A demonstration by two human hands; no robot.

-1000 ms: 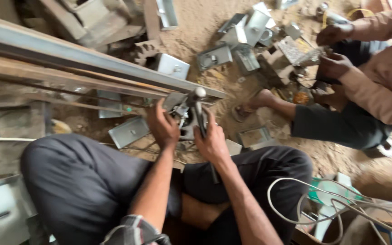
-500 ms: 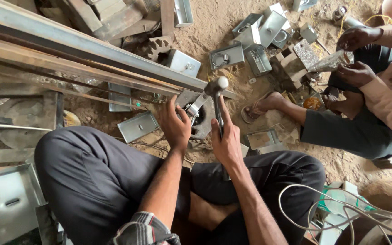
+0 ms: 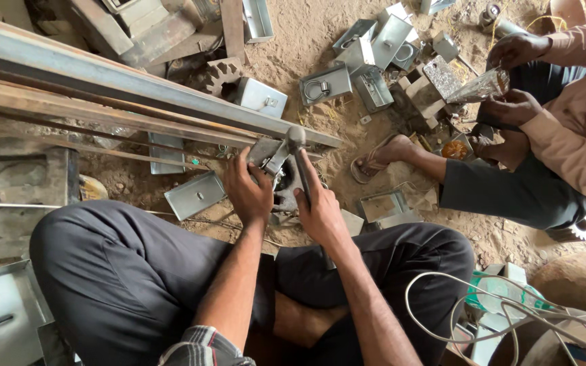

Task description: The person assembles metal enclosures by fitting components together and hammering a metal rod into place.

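Since half a second ago the hammer has come down closer to the small metal piece on the sandy ground. Right hand grips the hammer handle. Left hand holds the piece, maybe pinching it. Many grey metal boxes lie around, seemingly waiting.

Bare forearms, a rolled plaid sleeve at the left elbow, dark grey trousers over both legs.
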